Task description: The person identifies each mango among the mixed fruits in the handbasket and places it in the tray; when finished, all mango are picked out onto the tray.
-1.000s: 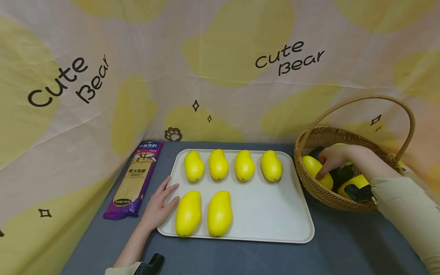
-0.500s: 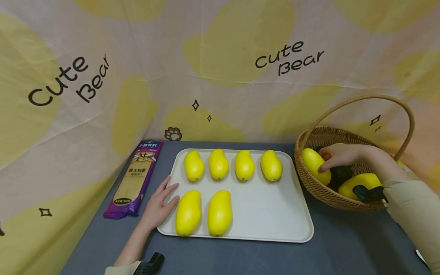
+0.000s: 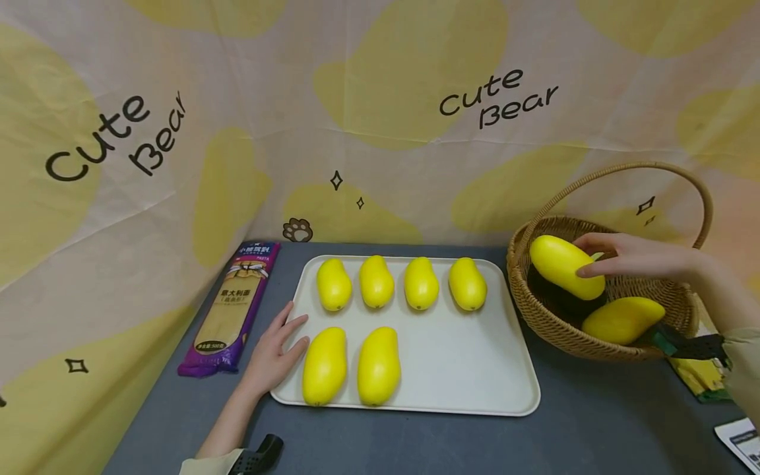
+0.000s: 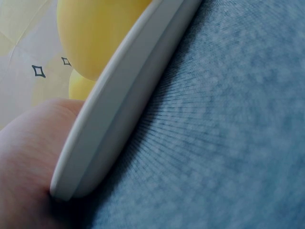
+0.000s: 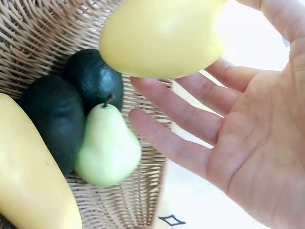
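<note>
In the head view my right hand (image 3: pixel 638 257) grips a yellow mango (image 3: pixel 561 260) between thumb and fingers, raised over the wicker basket (image 3: pixel 549 340). Another mango (image 3: pixel 620 320) lies in the basket. The right wrist view also shows a green pear (image 5: pixel 108 150) and two dark avocados (image 5: pixel 51 119) in there. My left hand (image 3: pixel 276 356), fingers spread, rests on the left rim of the white tray (image 3: pixel 463 369). Several mangoes (image 3: pixel 421 284) stand in a row along the tray's far side. Two larger-looking mangoes (image 3: pixel 379 366) lie at its near left.
A purple packet of pasta (image 3: pixel 231 307) lies left of the tray. The basket's tall arched handle (image 3: pixel 641 166) rises at the right. Beside the basket are a yellow-green package (image 3: pixel 703 379) and a white printed card (image 3: pixel 742 442). A patterned cloth (image 3: pixel 380 99) hangs behind.
My right hand has taken hold of the mango at the basket's left side and lifted it up and slightly right. The left hand and the mangoes on the tray have stayed put.
</note>
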`<action>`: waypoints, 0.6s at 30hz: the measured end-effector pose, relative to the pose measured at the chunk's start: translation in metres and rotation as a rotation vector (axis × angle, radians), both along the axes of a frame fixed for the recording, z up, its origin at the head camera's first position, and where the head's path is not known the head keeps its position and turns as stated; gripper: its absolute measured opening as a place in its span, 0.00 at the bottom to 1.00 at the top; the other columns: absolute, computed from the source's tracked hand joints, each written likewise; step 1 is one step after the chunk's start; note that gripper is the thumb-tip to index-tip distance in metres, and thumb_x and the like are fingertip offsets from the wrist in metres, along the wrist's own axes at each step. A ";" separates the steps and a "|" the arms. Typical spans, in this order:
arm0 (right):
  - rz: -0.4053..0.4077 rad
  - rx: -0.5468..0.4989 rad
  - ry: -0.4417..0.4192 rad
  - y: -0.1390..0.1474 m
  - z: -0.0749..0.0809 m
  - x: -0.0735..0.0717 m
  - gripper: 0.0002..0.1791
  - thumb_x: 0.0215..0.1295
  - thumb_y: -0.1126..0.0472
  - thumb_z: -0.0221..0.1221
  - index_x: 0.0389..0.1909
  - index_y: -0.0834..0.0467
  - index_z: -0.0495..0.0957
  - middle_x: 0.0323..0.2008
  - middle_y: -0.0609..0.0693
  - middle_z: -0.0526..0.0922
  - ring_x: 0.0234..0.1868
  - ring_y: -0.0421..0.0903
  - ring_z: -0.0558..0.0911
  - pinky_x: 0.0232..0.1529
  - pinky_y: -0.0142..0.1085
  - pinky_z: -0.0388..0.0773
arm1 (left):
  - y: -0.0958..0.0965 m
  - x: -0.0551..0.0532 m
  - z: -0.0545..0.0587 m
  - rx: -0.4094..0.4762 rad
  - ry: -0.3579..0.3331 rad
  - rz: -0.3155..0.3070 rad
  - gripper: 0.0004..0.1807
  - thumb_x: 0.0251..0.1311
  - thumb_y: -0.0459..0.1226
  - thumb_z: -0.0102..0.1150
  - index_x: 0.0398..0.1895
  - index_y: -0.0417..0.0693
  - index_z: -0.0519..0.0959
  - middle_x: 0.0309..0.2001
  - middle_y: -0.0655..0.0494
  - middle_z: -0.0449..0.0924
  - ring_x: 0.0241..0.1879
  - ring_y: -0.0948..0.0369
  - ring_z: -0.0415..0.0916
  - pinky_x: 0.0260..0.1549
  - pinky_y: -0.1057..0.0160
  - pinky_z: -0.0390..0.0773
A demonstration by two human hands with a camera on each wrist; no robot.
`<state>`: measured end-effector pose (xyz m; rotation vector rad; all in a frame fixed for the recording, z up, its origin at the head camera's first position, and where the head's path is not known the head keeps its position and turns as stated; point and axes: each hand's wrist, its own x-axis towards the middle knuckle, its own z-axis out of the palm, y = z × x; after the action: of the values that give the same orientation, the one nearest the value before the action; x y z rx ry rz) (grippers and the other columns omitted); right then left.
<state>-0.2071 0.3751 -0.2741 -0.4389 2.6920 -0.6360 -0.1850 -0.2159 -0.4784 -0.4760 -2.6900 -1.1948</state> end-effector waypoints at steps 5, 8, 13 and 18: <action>-0.047 -0.073 0.065 0.001 0.002 0.016 0.27 0.72 0.55 0.55 0.66 0.62 0.62 0.56 0.59 0.73 0.48 0.50 0.77 0.41 0.43 0.77 | -0.001 0.000 0.000 -0.007 0.006 0.001 0.24 0.65 0.37 0.60 0.63 0.38 0.74 0.74 0.39 0.52 0.70 0.37 0.53 0.62 0.31 0.54; -0.070 -0.169 0.108 -0.005 -0.001 0.027 0.25 0.72 0.59 0.54 0.66 0.60 0.62 0.54 0.54 0.75 0.46 0.42 0.78 0.39 0.37 0.78 | -0.001 0.001 0.000 -0.009 0.000 0.005 0.24 0.65 0.37 0.60 0.63 0.39 0.74 0.74 0.39 0.52 0.70 0.37 0.53 0.62 0.31 0.53; -0.054 -0.355 0.157 -0.028 -0.012 0.045 0.25 0.72 0.65 0.53 0.67 0.54 0.63 0.54 0.45 0.74 0.50 0.33 0.77 0.39 0.34 0.78 | 0.000 0.001 0.000 -0.014 -0.005 0.006 0.24 0.65 0.37 0.59 0.64 0.39 0.73 0.74 0.39 0.51 0.70 0.37 0.53 0.62 0.31 0.53; -0.011 -0.597 0.115 -0.072 -0.029 0.060 0.25 0.72 0.68 0.50 0.68 0.53 0.64 0.56 0.48 0.72 0.48 0.41 0.79 0.41 0.34 0.77 | 0.000 0.000 0.000 -0.009 -0.001 0.006 0.25 0.65 0.37 0.60 0.64 0.39 0.73 0.74 0.40 0.52 0.70 0.38 0.53 0.62 0.31 0.53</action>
<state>-0.1467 0.3029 -0.3028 -0.6189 2.5660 -1.4645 -0.1845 -0.2162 -0.4786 -0.4684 -2.6964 -1.1820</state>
